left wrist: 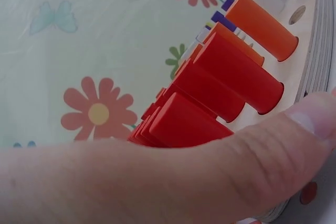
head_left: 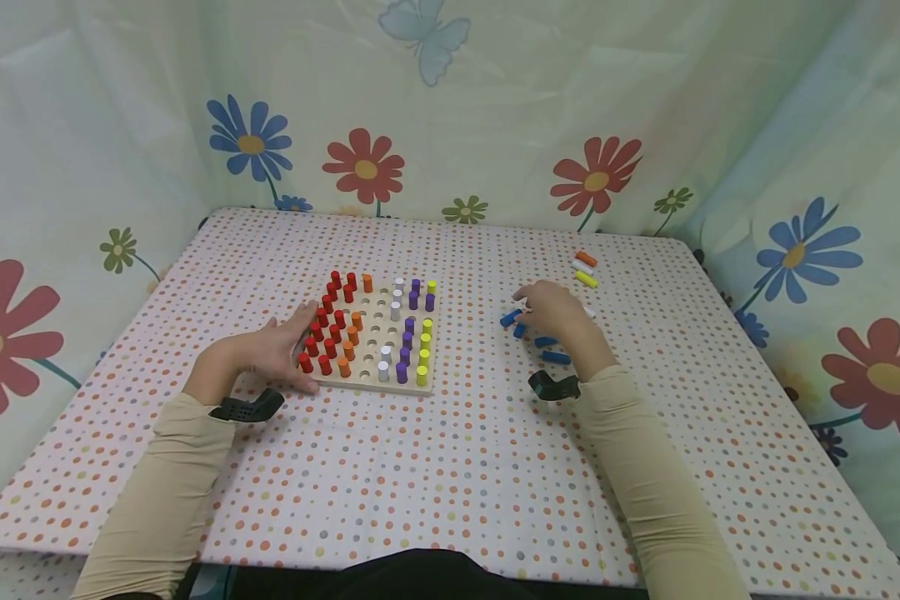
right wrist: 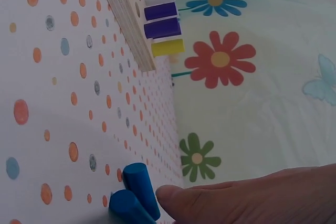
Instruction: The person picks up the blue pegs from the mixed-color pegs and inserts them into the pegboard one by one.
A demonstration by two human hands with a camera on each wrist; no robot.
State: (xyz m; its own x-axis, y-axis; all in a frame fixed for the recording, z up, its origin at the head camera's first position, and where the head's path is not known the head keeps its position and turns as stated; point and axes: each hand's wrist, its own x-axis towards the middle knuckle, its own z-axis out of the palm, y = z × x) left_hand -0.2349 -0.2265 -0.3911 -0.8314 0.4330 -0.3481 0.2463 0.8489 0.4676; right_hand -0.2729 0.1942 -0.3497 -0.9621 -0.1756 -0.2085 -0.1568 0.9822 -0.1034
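Observation:
A wooden pegboard [head_left: 371, 386] lies left of the middle of the table. It bears columns of red pegs [head_left: 324, 364], orange pegs [head_left: 343, 367], white pegs [head_left: 383, 371], purple pegs [head_left: 401, 372] and yellow pegs [head_left: 422, 376], with a column of bare holes between. My left hand [head_left: 273, 350] rests against the board's left side, thumb [left wrist: 252, 169] at its near corner. On the right, my right hand [head_left: 555, 312] reaches down over several loose blue pegs [head_left: 555, 357]. In the right wrist view its thumb is close beside a blue peg [right wrist: 139, 184]; the other fingertips are hidden.
Beyond the right hand lie a loose orange peg [head_left: 587, 258], a white peg [head_left: 582, 267] and a yellow peg [head_left: 586, 279]. A dotted cloth [head_left: 465, 467] covers the table. A flowered curtain [head_left: 495, 125] hangs behind and at both sides.

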